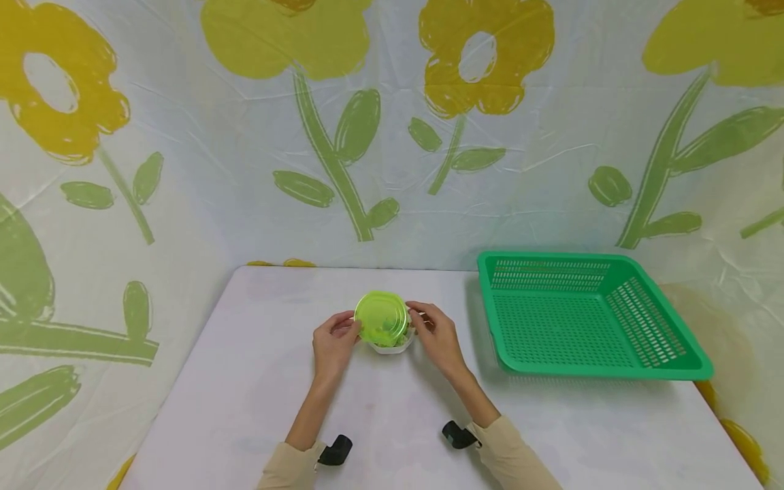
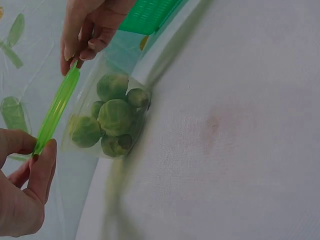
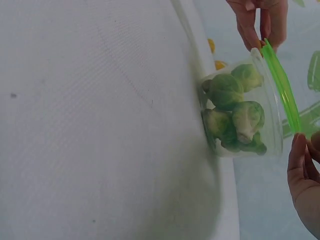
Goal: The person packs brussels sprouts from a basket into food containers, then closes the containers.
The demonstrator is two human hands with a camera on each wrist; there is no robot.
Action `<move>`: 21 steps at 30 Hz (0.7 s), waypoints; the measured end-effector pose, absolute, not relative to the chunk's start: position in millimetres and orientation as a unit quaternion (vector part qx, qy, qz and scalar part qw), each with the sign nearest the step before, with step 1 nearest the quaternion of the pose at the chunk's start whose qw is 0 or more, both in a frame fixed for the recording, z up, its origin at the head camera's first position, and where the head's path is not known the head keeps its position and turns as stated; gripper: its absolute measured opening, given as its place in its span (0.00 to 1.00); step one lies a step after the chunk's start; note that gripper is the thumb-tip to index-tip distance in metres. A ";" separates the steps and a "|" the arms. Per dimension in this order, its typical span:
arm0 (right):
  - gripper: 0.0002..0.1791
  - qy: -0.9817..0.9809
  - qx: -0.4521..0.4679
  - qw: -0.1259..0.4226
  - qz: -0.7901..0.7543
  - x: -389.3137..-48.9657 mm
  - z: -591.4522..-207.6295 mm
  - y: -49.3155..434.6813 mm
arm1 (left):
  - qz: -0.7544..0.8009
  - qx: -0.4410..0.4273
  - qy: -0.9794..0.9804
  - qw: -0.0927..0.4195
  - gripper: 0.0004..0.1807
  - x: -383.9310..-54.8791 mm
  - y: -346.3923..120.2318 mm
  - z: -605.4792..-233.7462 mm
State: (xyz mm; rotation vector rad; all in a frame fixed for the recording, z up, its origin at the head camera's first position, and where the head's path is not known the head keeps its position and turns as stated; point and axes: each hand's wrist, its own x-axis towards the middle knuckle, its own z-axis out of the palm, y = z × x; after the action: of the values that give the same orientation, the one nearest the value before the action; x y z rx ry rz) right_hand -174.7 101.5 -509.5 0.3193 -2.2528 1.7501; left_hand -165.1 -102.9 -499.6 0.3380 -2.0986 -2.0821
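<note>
A clear round container (image 2: pixel 137 112) stands on the table with several Brussels sprouts (image 2: pixel 116 117) inside. Just over its mouth is a translucent green lid (image 1: pixel 381 318), slightly tilted, with a narrow gap to the rim in the left wrist view. My left hand (image 1: pixel 335 342) pinches the lid's left edge between thumb and fingers. On the opposite side, my right hand (image 1: pixel 437 338) pinches the right edge of the lid, its fingertips close by the container rim (image 3: pixel 272 100). From above, the lid hides most of the sprouts.
A large green plastic basket (image 1: pixel 511 367) with slotted walls sits at the right of the white table (image 1: pixel 257 401). Behind the table hangs a cloth backdrop (image 1: pixel 539 204) printed with flowers. Dark wrist cameras (image 1: pixel 335 450) are strapped at both sleeves.
</note>
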 end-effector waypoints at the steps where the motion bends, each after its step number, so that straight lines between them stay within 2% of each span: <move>1: 0.14 -0.774 0.104 0.127 0.612 -174.5 -509.9 102.8 | -0.696 0.112 -0.704 0.085 0.12 -164.4 -101.3 -499.8; 10: 0.14 -0.745 0.081 0.093 0.656 -175.5 -515.6 107.2 | -0.654 0.095 -0.744 0.100 0.12 -157.0 -94.1 -500.3; 21: 0.12 -0.760 0.074 0.097 0.639 -177.5 -517.6 109.2 | -0.654 0.084 -0.750 0.051 0.15 -152.7 -95.8 -506.6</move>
State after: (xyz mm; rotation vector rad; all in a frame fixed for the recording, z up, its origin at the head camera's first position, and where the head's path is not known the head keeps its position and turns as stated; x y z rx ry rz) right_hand -177.5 109.2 -517.6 0.2182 -2.2497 1.8911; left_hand -152.7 -95.8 -506.6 0.2560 -2.2826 -1.9899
